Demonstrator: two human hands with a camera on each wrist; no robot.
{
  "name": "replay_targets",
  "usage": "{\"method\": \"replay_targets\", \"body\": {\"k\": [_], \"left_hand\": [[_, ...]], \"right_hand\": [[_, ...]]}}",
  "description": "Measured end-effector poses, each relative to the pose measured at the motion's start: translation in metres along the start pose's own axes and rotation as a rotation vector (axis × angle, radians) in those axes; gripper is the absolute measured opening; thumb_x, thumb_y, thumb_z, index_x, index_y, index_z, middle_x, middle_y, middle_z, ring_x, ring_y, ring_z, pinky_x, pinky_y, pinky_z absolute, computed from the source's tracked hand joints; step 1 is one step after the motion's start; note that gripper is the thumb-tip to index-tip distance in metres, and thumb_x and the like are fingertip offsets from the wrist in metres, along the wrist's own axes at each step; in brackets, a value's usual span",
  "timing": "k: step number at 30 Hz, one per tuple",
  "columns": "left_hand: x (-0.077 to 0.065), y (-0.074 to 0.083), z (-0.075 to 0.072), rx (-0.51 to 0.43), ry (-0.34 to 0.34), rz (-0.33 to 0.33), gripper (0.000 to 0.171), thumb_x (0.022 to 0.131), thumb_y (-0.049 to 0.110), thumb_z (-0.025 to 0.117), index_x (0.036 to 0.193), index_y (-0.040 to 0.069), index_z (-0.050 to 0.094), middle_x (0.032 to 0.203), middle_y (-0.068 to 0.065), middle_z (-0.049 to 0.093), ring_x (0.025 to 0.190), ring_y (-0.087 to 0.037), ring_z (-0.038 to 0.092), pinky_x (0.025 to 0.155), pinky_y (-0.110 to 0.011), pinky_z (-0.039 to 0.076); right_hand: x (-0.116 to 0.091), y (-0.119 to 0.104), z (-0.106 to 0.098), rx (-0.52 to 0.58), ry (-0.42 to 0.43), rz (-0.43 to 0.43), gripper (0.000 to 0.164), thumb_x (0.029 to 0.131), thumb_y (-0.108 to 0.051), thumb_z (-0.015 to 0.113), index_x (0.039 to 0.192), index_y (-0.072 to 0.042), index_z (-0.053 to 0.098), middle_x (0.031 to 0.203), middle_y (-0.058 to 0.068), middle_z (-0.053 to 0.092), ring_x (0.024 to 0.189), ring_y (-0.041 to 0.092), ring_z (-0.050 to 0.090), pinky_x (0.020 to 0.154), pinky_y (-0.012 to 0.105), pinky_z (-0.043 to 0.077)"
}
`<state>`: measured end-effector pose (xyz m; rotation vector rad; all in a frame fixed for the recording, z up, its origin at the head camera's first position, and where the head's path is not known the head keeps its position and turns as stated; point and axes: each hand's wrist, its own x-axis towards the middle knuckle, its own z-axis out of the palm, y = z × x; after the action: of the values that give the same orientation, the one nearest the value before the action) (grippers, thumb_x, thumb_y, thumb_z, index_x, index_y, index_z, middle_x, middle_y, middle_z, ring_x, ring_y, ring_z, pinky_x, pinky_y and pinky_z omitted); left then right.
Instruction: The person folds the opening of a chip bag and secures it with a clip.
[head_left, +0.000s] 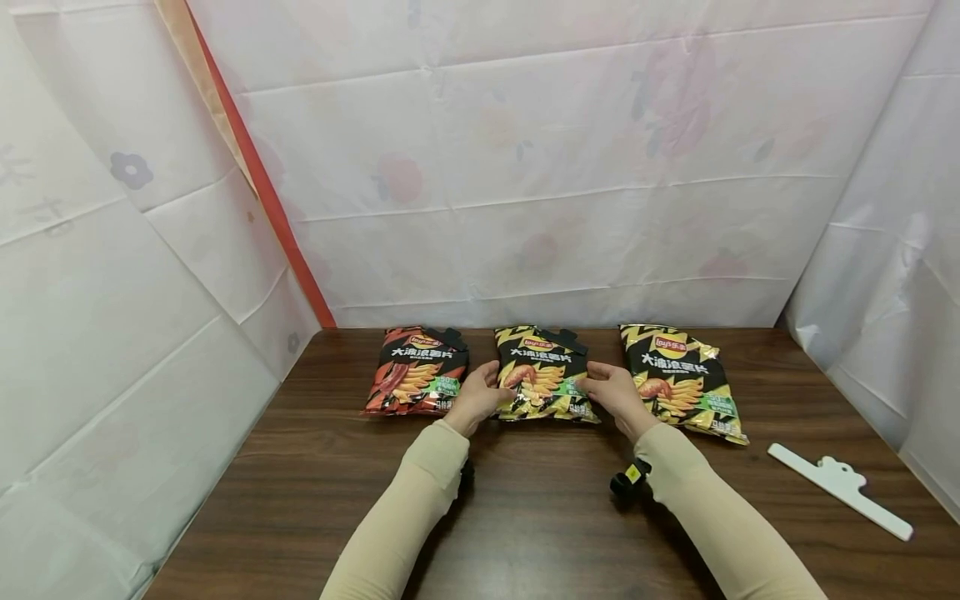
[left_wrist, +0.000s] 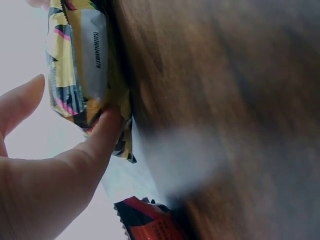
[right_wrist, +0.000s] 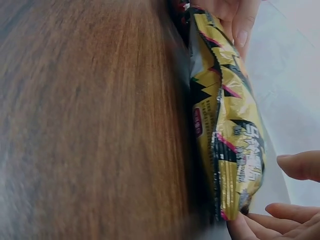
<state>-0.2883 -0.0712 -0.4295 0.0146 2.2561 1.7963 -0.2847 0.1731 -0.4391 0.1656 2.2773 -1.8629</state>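
Observation:
A yellow-and-black bag of potato chips point(head_left: 536, 379) lies face up between both hands, with a black clip point(head_left: 564, 340) across its top right corner. At its left edge, my left hand point(head_left: 477, 397) touches the bag; one digit presses on its side in the left wrist view, another stands apart. My right hand point(head_left: 617, 394) is at the opposite edge. In the right wrist view its fingertips point(right_wrist: 240, 227) touch the bag's lower corner, while one digit stands off the packet. Neither hand visibly curls round the bag.
To the left lies a red chip bag point(head_left: 415, 375) with a black clip point(head_left: 447, 337). Another yellow chip bag point(head_left: 678, 379) sits to the right, slightly turned. A white clip point(head_left: 840, 483) rests near the right side of the wooden table point(head_left: 525, 517). Patterned white sheets point(head_left: 525, 167) surround the back and sides.

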Motion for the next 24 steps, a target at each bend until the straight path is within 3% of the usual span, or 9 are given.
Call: {"method": "replay_targets", "body": {"k": [9,12,13,18,21,23,24], "left_hand": [[-0.007,0.013,0.006,0.059,0.081,0.099,0.072,0.092,0.012,0.067,0.154,0.007,0.029,0.159,-0.016,0.029,0.147,-0.034,0.029,0.113,-0.050,0.035],[-0.009,0.015,0.011,0.122,0.104,0.155,0.069,0.094,0.015,0.066,0.154,0.010,0.031,0.159,-0.014,0.031,0.146,-0.034,0.030,0.112,-0.051,0.037],[-0.010,0.016,0.013,0.148,0.108,0.177,0.068,0.094,0.016,0.065,0.154,0.011,0.032,0.158,-0.015,0.032,0.137,-0.035,0.043,0.105,-0.050,0.043],[-0.015,0.018,0.027,0.281,0.128,0.288,0.066,0.095,0.020,0.062,0.154,0.015,0.032,0.154,-0.016,0.040,0.116,-0.035,0.057,0.084,-0.045,0.047],[-0.019,0.020,0.035,0.275,0.091,0.346,0.066,0.097,0.019,0.061,0.155,0.014,0.029,0.131,-0.019,0.057,0.101,-0.036,0.060,0.080,-0.042,0.046],[-0.021,0.021,0.040,0.256,0.062,0.378,0.066,0.097,0.018,0.060,0.155,0.013,0.029,0.116,-0.022,0.059,0.090,-0.037,0.058,0.075,-0.041,0.046],[-0.022,0.022,0.043,0.243,0.050,0.392,0.066,0.097,0.017,0.060,0.155,0.011,0.029,0.116,-0.023,0.059,0.094,-0.037,0.059,0.078,-0.041,0.048]], "right_hand": [[-0.010,-0.013,-0.009,-0.015,-0.001,-0.041,0.058,0.101,-0.015,0.053,0.152,0.002,0.031,0.151,0.026,0.039,0.135,0.039,0.045,0.108,0.048,0.042],[-0.015,-0.015,-0.016,-0.025,0.010,-0.071,0.055,0.103,-0.016,0.050,0.152,0.000,0.032,0.147,0.026,0.043,0.133,0.040,0.047,0.107,0.048,0.044],[-0.016,-0.016,-0.018,-0.029,0.015,-0.082,0.054,0.103,-0.017,0.049,0.152,0.000,0.032,0.147,0.027,0.044,0.133,0.040,0.047,0.106,0.049,0.044],[-0.022,-0.018,-0.035,-0.042,0.023,-0.101,0.054,0.105,-0.019,0.045,0.154,-0.004,0.028,0.147,0.026,0.042,0.136,0.040,0.043,0.108,0.050,0.042],[-0.026,-0.020,-0.045,-0.074,0.026,-0.103,0.055,0.106,-0.021,0.043,0.155,-0.006,0.025,0.150,0.025,0.040,0.138,0.039,0.041,0.108,0.050,0.042],[-0.029,-0.021,-0.052,-0.108,0.033,-0.102,0.056,0.106,-0.023,0.043,0.156,-0.007,0.023,0.151,0.024,0.039,0.137,0.040,0.042,0.107,0.050,0.043],[-0.030,-0.021,-0.055,-0.124,0.036,-0.106,0.057,0.106,-0.024,0.044,0.156,-0.007,0.023,0.151,0.024,0.038,0.135,0.041,0.043,0.105,0.050,0.045]]}}
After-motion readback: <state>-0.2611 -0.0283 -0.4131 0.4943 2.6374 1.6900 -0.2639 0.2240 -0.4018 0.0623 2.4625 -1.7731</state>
